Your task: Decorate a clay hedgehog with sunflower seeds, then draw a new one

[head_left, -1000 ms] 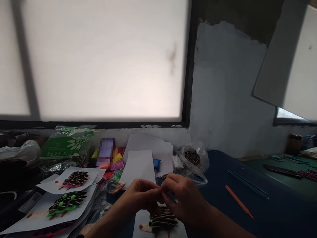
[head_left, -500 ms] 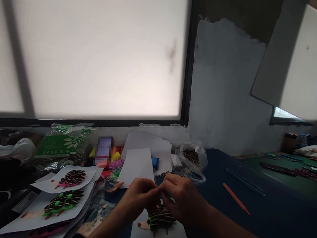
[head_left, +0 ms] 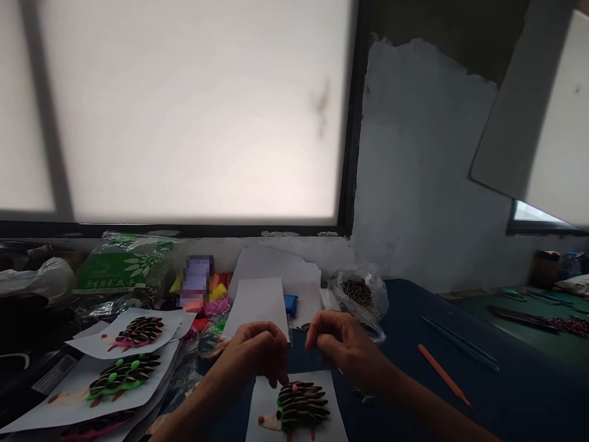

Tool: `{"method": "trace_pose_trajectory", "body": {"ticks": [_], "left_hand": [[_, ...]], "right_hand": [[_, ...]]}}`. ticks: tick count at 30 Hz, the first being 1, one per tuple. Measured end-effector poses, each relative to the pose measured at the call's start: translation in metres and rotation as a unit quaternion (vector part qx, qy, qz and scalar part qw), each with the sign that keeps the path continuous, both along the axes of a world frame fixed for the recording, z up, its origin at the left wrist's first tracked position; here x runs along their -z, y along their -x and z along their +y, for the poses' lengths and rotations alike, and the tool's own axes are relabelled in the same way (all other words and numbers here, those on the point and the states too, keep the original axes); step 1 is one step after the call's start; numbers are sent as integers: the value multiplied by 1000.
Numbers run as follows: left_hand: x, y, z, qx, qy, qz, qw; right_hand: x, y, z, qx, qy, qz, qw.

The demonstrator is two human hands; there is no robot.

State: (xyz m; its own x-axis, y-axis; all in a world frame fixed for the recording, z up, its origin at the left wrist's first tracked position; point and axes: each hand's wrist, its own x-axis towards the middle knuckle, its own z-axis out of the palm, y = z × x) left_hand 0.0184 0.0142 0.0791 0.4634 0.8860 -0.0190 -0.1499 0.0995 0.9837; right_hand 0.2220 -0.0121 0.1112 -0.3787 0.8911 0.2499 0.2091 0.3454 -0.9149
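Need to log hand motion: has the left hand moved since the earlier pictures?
Yes, the left hand has shifted leftward, judged against the white card behind it.

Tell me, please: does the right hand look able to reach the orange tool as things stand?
Probably yes: the orange tool lies uncovered on the blue tabletop, beside the right hand, with nothing visible blocking the way.

Two hands show — one left hand (head_left: 260, 351), one right hand (head_left: 344, 347). Seed-covered hedgehogs number four: one near hedgehog (head_left: 306, 408) and three stacked hedgehogs (head_left: 143, 372), the lowest partly covered. One pink ball (head_left: 295, 388), three green balls (head_left: 113, 377) — plus one orange stick (head_left: 442, 373), one blue packet (head_left: 291, 304), one open seed bag (head_left: 378, 296).
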Motion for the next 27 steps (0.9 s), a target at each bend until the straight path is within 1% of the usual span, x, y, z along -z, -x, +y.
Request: {"method": "trace_pose_trajectory", "body": {"ticks": [2,4,10,15,20,23,27], "left_hand": [[3,3,5,2,10,-11,1000],[4,5,6,0,13,-21,1000],[11,9,4,-8,12,-23,1000],[23,11,11,-28,31,0,999],[32,16,15,-63,25,2,998],[39,18,19,-76,15,8,997],[49,19,25,-94,13,34,995]], "right_hand": [[-1,0,1,-1,43,-3,999],[-2,-1,3,4,68,-4,998],[3,-6,11,18,55,-30,998],[17,-8,20,15,58,-24,998],[32,-7,27,6,62,-32,998],[37,-6,28,1,72,-38,997],[38,-6,22,10,92,-44,995]]}}
